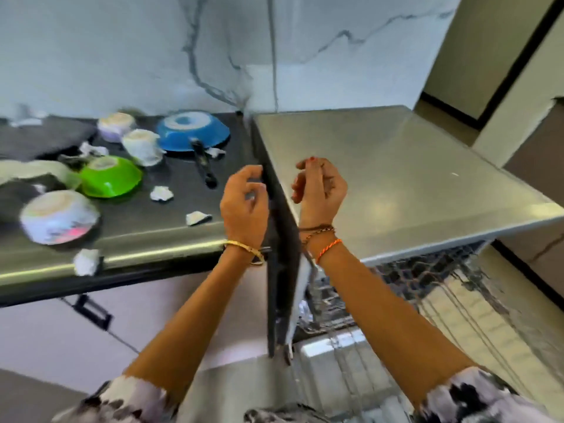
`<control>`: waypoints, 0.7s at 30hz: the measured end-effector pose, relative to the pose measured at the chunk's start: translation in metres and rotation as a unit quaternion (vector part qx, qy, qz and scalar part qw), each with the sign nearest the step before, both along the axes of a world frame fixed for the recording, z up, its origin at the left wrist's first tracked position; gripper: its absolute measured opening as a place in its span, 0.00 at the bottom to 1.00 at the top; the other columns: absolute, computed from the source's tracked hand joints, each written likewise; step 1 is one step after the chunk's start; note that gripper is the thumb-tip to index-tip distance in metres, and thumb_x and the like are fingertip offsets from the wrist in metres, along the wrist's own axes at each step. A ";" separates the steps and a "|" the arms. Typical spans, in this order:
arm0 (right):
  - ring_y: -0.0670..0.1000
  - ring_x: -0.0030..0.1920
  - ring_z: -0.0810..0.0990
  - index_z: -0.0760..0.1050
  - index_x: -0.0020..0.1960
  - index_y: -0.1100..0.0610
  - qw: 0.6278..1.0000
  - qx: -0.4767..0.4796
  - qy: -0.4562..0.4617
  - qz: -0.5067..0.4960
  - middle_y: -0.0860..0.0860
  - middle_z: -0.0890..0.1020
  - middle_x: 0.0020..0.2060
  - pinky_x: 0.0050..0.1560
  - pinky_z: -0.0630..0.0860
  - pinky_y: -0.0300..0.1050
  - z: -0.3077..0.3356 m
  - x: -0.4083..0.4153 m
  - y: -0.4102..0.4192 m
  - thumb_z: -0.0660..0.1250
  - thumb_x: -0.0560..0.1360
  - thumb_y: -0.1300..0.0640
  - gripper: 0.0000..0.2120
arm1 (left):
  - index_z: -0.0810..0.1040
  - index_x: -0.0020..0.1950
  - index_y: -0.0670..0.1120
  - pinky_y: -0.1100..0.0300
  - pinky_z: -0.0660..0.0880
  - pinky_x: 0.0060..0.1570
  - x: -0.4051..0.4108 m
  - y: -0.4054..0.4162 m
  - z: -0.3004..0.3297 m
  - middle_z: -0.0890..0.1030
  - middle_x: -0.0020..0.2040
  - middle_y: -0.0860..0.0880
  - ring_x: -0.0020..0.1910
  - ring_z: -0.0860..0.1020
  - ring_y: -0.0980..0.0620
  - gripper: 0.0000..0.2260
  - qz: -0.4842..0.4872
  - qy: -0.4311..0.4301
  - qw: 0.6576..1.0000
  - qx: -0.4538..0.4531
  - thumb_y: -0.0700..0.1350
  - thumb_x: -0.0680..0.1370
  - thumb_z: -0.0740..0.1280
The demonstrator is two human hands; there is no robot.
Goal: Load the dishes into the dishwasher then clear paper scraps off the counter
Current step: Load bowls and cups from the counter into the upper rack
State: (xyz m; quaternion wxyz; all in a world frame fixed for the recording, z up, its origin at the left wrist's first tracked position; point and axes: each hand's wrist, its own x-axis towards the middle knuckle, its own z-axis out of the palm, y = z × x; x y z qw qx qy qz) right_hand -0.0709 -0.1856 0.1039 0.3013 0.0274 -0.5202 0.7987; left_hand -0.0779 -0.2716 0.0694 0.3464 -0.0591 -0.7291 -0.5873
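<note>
Dishes lie upside down on the dark counter (158,230) at left: a blue pan (189,129) with a black handle, a green bowl (110,177), a patterned white bowl (58,216), two cups (117,125) (142,145) and a pale plate (36,170). Crumpled paper scraps (161,193) (197,217) (87,261) lie among them. The dishwasher (396,178) stands right of the counter, its wire rack (427,276) showing under the silver top. My left hand (244,203) hovers at the dishwasher's dark left side, fingers loosely curled, empty. My right hand (320,190) is over the top's left edge, also empty.
A marble wall runs behind the counter and dishwasher. A cupboard front with a black handle (94,312) sits below the counter. The lowered dishwasher door (329,355) is in front of me. A doorway and wall corner are at the far right.
</note>
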 end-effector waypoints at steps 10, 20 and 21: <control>0.41 0.20 0.69 0.73 0.38 0.56 0.981 0.061 -0.058 0.176 0.45 0.73 0.21 0.21 0.67 0.32 -0.006 -0.041 -0.229 0.61 0.77 0.65 0.11 | 0.72 0.62 0.41 0.66 0.70 0.47 -0.022 -0.259 0.021 0.75 0.60 0.43 0.49 0.74 0.50 0.19 0.178 -0.136 0.975 -0.017 0.37 0.72 0.69; 0.45 0.42 0.74 0.76 0.51 0.57 0.920 0.359 -0.127 0.096 0.50 0.77 0.44 0.45 0.72 0.38 -0.013 -0.126 -0.299 0.71 0.71 0.56 0.11 | 0.74 0.58 0.39 0.52 0.69 0.58 -0.039 -0.380 0.016 0.74 0.57 0.40 0.58 0.71 0.42 0.21 0.235 -0.203 0.938 -0.155 0.46 0.68 0.70; 0.47 0.44 0.74 0.76 0.52 0.57 0.908 0.395 -0.117 0.076 0.51 0.77 0.46 0.46 0.71 0.38 -0.014 -0.138 -0.301 0.72 0.70 0.55 0.13 | 0.75 0.58 0.39 0.55 0.68 0.57 -0.043 -0.382 0.015 0.74 0.56 0.39 0.58 0.71 0.43 0.23 0.214 -0.217 0.937 -0.172 0.49 0.67 0.69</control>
